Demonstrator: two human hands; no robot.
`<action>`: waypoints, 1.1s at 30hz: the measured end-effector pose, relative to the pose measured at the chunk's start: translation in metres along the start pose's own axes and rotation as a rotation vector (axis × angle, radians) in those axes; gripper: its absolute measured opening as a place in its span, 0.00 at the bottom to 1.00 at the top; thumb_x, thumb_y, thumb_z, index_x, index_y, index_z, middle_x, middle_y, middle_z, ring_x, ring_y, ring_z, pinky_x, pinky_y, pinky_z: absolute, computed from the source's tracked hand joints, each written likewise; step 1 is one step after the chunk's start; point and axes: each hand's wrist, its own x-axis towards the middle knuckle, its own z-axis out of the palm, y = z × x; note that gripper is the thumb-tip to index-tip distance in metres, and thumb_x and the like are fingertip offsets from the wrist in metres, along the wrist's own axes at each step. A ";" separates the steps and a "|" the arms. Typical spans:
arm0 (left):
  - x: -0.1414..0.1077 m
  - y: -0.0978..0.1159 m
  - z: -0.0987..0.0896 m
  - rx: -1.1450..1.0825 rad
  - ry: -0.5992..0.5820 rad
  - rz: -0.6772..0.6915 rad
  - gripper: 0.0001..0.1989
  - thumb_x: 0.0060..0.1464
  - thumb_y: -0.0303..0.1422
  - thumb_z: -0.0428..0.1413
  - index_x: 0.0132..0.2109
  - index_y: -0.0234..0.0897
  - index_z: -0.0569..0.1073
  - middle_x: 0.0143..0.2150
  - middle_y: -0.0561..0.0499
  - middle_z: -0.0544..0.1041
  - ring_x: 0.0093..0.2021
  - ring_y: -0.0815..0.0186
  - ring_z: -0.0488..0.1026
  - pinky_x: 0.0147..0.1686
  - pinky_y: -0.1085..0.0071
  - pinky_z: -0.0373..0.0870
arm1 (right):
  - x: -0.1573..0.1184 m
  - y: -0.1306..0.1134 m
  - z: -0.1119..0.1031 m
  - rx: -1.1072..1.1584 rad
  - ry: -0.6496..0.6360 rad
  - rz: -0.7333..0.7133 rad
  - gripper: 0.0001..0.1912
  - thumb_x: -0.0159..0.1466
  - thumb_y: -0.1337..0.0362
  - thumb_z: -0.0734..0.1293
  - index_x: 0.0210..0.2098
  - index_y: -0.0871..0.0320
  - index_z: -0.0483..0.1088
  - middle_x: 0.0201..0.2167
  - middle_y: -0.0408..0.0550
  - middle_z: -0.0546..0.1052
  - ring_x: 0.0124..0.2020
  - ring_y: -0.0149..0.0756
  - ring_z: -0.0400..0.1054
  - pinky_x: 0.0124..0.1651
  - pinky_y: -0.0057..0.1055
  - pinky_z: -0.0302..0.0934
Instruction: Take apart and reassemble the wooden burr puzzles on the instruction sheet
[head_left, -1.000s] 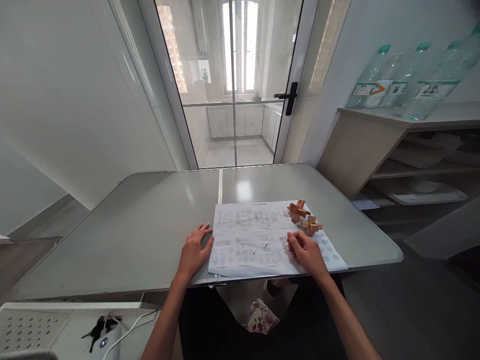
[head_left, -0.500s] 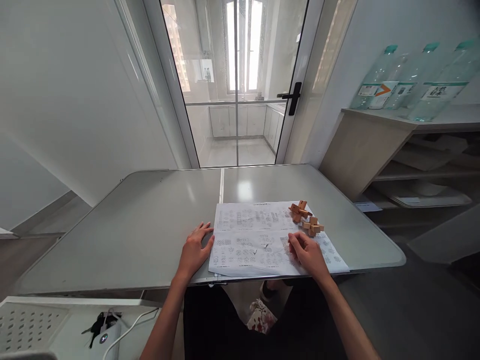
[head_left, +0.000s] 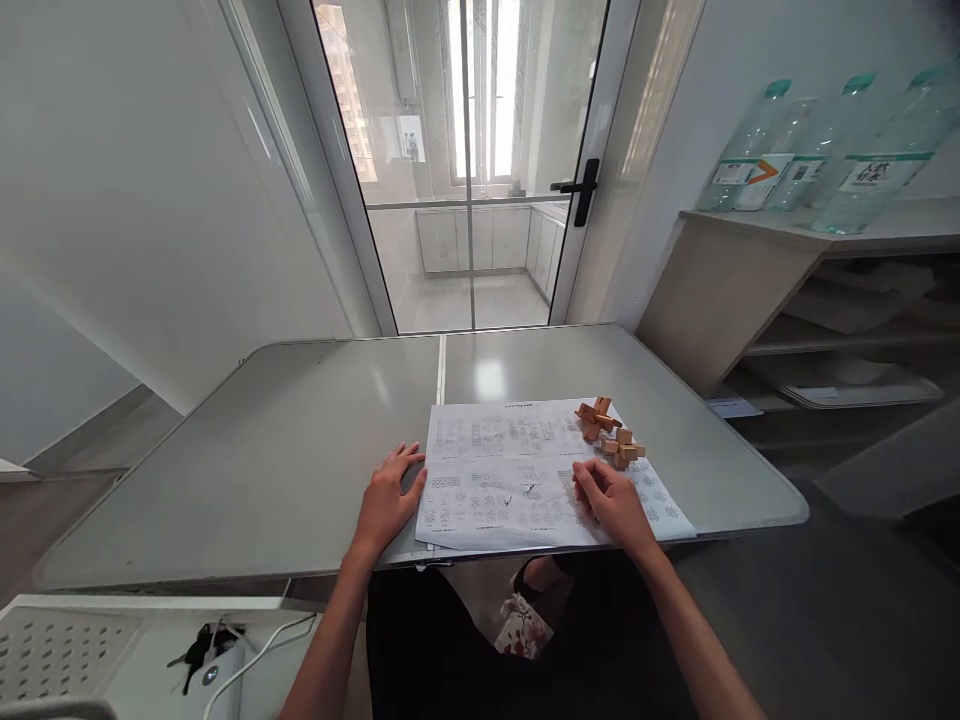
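A printed sheet (head_left: 480, 500) with rows of small diagrams lies near the table's front edge, a crease running across it. My left hand (head_left: 388, 500) rests flat on the tabletop with its fingers spread, at the sheet's left edge. On the right part of the sheet is my right hand (head_left: 611, 497), fingers curled and thumb against the index finger; anything between them is hidden. Just beyond it sits a light wooden interlocking puzzle (head_left: 623, 449). A darker, reddish-brown wooden puzzle (head_left: 597, 419) stands behind that one, close to it.
The grey table (head_left: 315, 440) has a seam down its middle. Beyond it is a glass door (head_left: 517, 270) with a black handle. Plastic bottles (head_left: 750, 165) stand on a shelf unit at the right. A white drawer (head_left: 120, 650) with keys and a cabled device is at lower left.
The camera view has shifted slightly. Both hands, the sheet and the two wooden puzzles keep their places relative to one another.
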 end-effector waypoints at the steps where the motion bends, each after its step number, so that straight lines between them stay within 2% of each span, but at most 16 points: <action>1: 0.000 0.000 0.000 -0.001 0.001 0.001 0.17 0.68 0.42 0.49 0.57 0.45 0.76 0.68 0.51 0.71 0.74 0.55 0.60 0.71 0.50 0.60 | 0.000 0.000 0.000 0.003 -0.003 0.000 0.26 0.69 0.39 0.62 0.29 0.53 0.67 0.21 0.42 0.72 0.19 0.34 0.63 0.24 0.31 0.58; 5: 0.000 -0.001 0.000 -0.004 0.008 0.002 0.17 0.67 0.42 0.50 0.56 0.45 0.76 0.68 0.51 0.72 0.73 0.55 0.60 0.70 0.50 0.60 | 0.005 -0.001 0.000 0.052 -0.028 0.033 0.26 0.68 0.39 0.63 0.29 0.53 0.68 0.22 0.42 0.73 0.20 0.35 0.63 0.25 0.31 0.59; 8: 0.000 0.000 -0.001 -0.004 0.003 0.000 0.17 0.67 0.42 0.50 0.56 0.45 0.76 0.68 0.51 0.72 0.73 0.55 0.60 0.70 0.51 0.60 | 0.014 -0.007 0.003 0.209 -0.090 0.087 0.24 0.66 0.40 0.66 0.30 0.54 0.69 0.23 0.42 0.73 0.22 0.34 0.64 0.26 0.30 0.60; 14: -0.001 0.001 -0.002 -0.011 0.001 -0.015 0.16 0.67 0.41 0.50 0.56 0.45 0.76 0.68 0.51 0.72 0.73 0.55 0.60 0.71 0.50 0.60 | 0.044 -0.028 0.017 0.741 -0.100 0.260 0.21 0.64 0.45 0.71 0.44 0.56 0.74 0.25 0.41 0.72 0.19 0.28 0.61 0.19 0.26 0.58; 18: -0.002 0.000 -0.002 -0.014 -0.003 -0.014 0.17 0.67 0.41 0.50 0.56 0.45 0.76 0.68 0.50 0.72 0.73 0.56 0.60 0.71 0.49 0.60 | 0.065 -0.033 0.023 1.173 -0.095 0.296 0.14 0.70 0.49 0.68 0.43 0.54 0.72 0.19 0.34 0.61 0.15 0.25 0.54 0.16 0.20 0.56; 20: -0.002 0.000 -0.002 -0.014 -0.001 -0.010 0.17 0.67 0.42 0.50 0.56 0.45 0.77 0.68 0.50 0.72 0.73 0.55 0.60 0.71 0.49 0.59 | 0.072 -0.030 0.024 1.278 -0.046 0.282 0.12 0.72 0.51 0.67 0.42 0.53 0.71 0.19 0.33 0.58 0.15 0.24 0.52 0.16 0.18 0.54; 27: -0.004 0.001 -0.003 -0.015 0.003 -0.009 0.17 0.67 0.42 0.50 0.56 0.45 0.76 0.68 0.50 0.72 0.73 0.55 0.60 0.70 0.49 0.60 | 0.090 -0.016 0.030 1.229 0.085 0.226 0.14 0.70 0.48 0.68 0.39 0.52 0.70 0.20 0.33 0.59 0.14 0.24 0.50 0.14 0.21 0.50; 33: -0.004 0.000 -0.002 -0.007 0.003 -0.009 0.17 0.67 0.42 0.50 0.56 0.46 0.76 0.68 0.51 0.72 0.73 0.55 0.61 0.70 0.49 0.61 | 0.096 -0.014 0.039 1.051 0.123 0.138 0.20 0.65 0.43 0.70 0.35 0.52 0.66 0.17 0.29 0.51 0.13 0.24 0.46 0.14 0.21 0.46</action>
